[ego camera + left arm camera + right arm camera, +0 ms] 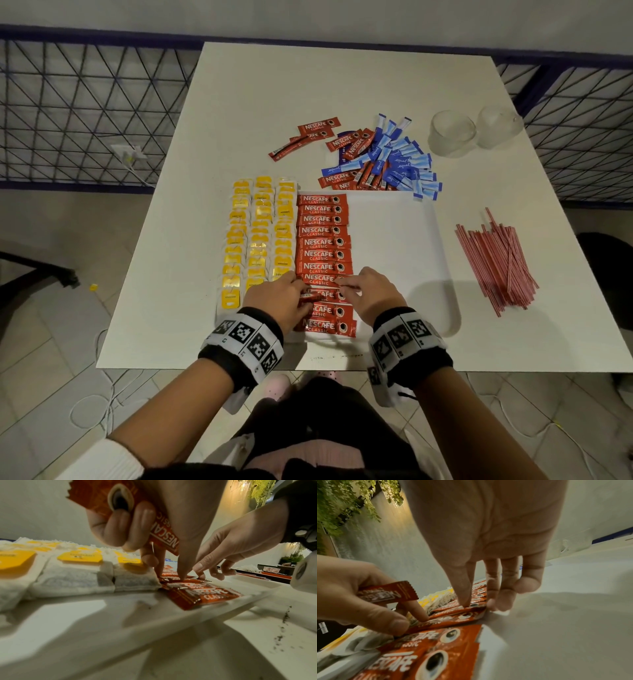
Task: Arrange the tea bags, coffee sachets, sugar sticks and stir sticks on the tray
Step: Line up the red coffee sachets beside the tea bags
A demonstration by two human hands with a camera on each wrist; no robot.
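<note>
Coffee sachets (323, 260) lie crosswise in a column mid-tray (411, 240), beside the tea bags (260, 236). Our left hand (277, 298) pinches spare sachets (106, 496), forefinger down; our right hand (368, 291) presses spread fingertips (465, 601) on the row's right ends, directly beneath both hands.

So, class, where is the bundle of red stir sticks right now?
In the head view, the stir sticks lie on the table, to the person's right of the white tray, nearer than the two glass cups.
</note>
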